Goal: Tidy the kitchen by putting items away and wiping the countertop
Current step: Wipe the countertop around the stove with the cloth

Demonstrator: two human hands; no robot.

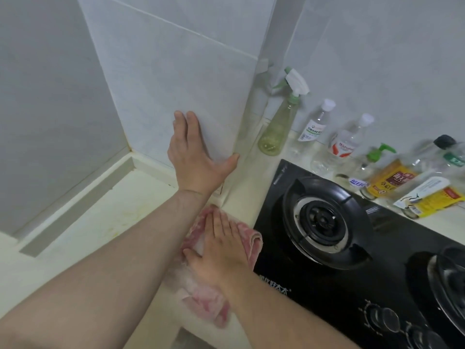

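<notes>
The left grip [197, 152] lies flat against the tiled wall [176, 71] where the wall forms an outer corner just above the counter [88, 235]. It is open: the fingers [192, 124] are straight, close together and point up the tile, and the thumb is spread wide to the right, its tip at the corner's edge. The bare left forearm runs in a long diagonal from the lower left of the view up to the wrist, which sits just above the counter's back edge.

The right grip [221, 245] is open too, and presses palm-down on a pink cloth [254, 239]. Its fingers are straight and slightly fanned, pointing away from the person toward the wall corner, with the thumb held out to the left. The right forearm comes in from the bottom edge and passes under the left one — the two arms cross near the cloth.

The cloth lies bunched on the cream counter, touching or just beside the left edge of a black glass gas stove [327, 285]; part of it trails back below the wrist, blurred. The stove's near burner [324, 220] stands to the right of the hand.

Along the back wall stands a row of containers: a pale green spray bottle [275, 127] nearest the corner, then two clear bottles with white caps [315, 124], a green-topped pump bottle [377, 153] and a yellow-labelled bottle [392, 180].
</notes>
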